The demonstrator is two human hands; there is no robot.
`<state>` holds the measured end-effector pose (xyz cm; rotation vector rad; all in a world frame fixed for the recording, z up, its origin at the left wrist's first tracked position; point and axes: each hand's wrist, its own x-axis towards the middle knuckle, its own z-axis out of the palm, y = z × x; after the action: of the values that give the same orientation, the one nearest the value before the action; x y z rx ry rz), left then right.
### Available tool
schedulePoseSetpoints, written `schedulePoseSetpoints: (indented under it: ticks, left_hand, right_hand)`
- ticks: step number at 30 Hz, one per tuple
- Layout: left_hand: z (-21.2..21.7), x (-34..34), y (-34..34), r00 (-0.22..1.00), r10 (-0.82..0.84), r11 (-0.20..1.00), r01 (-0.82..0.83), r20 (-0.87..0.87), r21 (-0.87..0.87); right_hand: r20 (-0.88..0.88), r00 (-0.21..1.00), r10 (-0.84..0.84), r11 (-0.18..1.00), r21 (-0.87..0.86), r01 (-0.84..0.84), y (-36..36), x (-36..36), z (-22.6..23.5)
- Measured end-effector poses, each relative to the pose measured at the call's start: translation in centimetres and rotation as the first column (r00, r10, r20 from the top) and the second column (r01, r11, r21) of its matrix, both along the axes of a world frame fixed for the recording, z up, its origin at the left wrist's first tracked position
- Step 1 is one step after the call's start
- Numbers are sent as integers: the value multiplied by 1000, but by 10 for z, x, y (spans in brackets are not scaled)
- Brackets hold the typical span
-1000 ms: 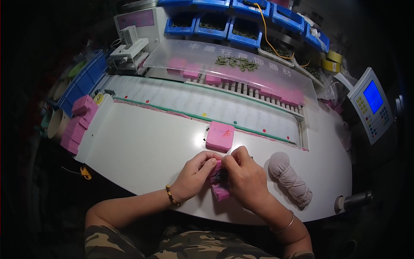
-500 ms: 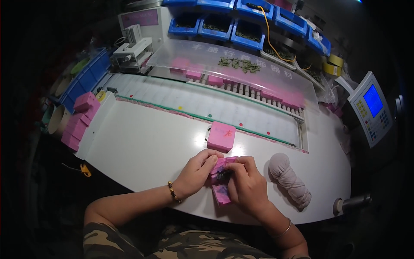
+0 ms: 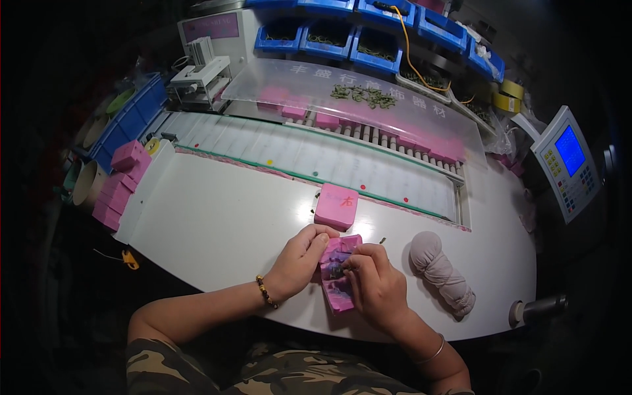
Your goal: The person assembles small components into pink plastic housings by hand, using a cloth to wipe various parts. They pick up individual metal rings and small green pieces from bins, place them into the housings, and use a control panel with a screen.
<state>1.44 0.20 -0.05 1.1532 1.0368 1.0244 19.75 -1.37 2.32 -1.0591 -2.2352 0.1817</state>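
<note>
My left hand [image 3: 299, 261] grips the left edge of a pink rubber mould piece [image 3: 339, 301], its thumb on the upper end. The mould's hollow is stained dark, with small dark bits in the middle. Over that hollow, my right hand [image 3: 380, 287] has its fingertips pinched together; whatever is between them is too small to make out. A closed pink mould block [image 3: 337, 206] with a red mark stands just beyond both hands. To the right of the mould, a small green piece [image 3: 382, 241] lies on the white table [image 3: 224, 224].
A conveyor belt [image 3: 289, 156] with coloured dots crosses behind the table, under a clear cover [image 3: 316, 85]. Pink blocks [image 3: 118, 191] are stacked at left. A wrapped cloth bundle [image 3: 442, 275] lies right; a control panel [image 3: 567, 161] stands beyond. Blue bins [image 3: 326, 39] line the back.
My right hand has shifted slightly down along the mould, uncovering more of the dark hollow. The small green piece now shows on the table. The belt's dots have moved a little left.
</note>
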Motion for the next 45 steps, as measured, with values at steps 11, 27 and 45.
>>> schedulePoseSetpoints:
  ticks: [11, 27, 45]
  left_hand:
    - [0, 9, -4, 951, 257, 865, -146, -174, 479]
    - [31, 13, 17, 978, 1, 956, 61, -211, 287]
    - [30, 40, 61, 982, -176, 984, 172, 75, 49]
  right_hand:
    - [-450, 889, -86, 994, 27, 110, 30, 8, 11]
    - [-770, 472, -430, 623, -631, -462, 58, 31, 18]
    - [-429, 888, -167, 986, -58, 157, 54, 30, 21]
